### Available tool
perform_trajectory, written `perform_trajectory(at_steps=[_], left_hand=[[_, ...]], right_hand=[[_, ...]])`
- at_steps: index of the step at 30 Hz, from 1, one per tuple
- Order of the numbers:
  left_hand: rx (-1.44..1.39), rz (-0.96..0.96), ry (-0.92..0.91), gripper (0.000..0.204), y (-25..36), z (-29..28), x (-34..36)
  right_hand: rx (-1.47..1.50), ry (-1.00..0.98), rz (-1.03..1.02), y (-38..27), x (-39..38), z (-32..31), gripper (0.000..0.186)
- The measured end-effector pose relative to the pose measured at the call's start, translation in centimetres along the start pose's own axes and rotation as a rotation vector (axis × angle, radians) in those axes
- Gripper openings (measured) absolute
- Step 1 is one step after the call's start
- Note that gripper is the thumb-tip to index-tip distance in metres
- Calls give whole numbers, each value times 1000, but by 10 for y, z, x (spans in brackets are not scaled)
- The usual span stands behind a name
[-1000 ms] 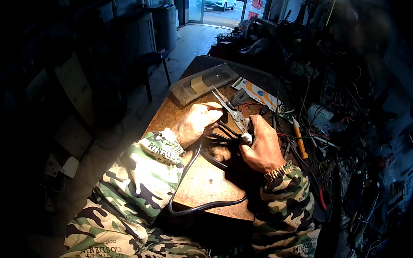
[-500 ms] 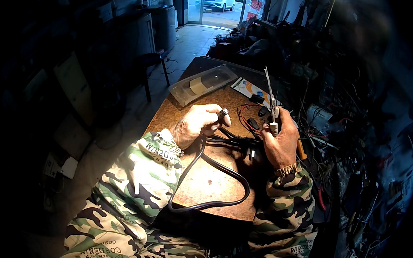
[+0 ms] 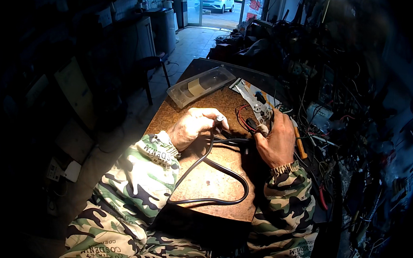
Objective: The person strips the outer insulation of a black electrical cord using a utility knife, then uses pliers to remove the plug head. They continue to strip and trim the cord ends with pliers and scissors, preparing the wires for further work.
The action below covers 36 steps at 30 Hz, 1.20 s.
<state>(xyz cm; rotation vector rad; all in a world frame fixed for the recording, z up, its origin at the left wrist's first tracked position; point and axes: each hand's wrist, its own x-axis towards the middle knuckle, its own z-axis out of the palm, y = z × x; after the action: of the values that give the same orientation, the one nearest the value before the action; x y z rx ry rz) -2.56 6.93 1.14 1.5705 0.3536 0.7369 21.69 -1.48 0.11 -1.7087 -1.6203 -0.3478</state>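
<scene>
My left hand [image 3: 190,128] is closed on a black cable [image 3: 228,170], gripping it close to a pale end that shows at the fingertips. From there the cable loops down toward me and back across the tabletop. My right hand [image 3: 280,138] is lowered over the table at the right, its fingers bent. A pale handle [image 3: 263,129] shows by its thumb, apparently that of a metal tool; the rest is mostly hidden. Under and beyond those fingers lie a printed card [image 3: 249,92], small black parts [image 3: 261,98] and a red wire [image 3: 239,116].
A clear plastic tray [image 3: 182,98] with a tan label sits on the brown wooden table [image 3: 162,121]. Beside my right hand lies an orange-handled tool [image 3: 301,145], with red-handled pliers [image 3: 323,197] nearer me. Tangled wires and parts crowd the right side. A stool [image 3: 150,64] stands far left.
My right hand has tipped the upright metal tool down toward the card and small parts. My left hand has turned slightly, and the cable loop has shifted a little.
</scene>
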Motion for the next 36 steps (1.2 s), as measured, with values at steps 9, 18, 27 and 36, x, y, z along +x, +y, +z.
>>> perform_trajectory(at_steps=[9, 18, 27, 36], left_hand=[[7, -12, 1, 25, -4, -2, 1], [-19, -33, 81, 26, -7, -7, -5], [-386, 78, 242, 27, -26, -12, 10], [-378, 31, 339, 22, -29, -8, 13]], right_hand=[[-13, -24, -16, -2, 0, -3, 65], [9, -17, -39, -6, 0, 6, 67], [45, -20, -127, -6, -3, -3, 69], [-10, -32, -221, -11, -6, -4, 74]])
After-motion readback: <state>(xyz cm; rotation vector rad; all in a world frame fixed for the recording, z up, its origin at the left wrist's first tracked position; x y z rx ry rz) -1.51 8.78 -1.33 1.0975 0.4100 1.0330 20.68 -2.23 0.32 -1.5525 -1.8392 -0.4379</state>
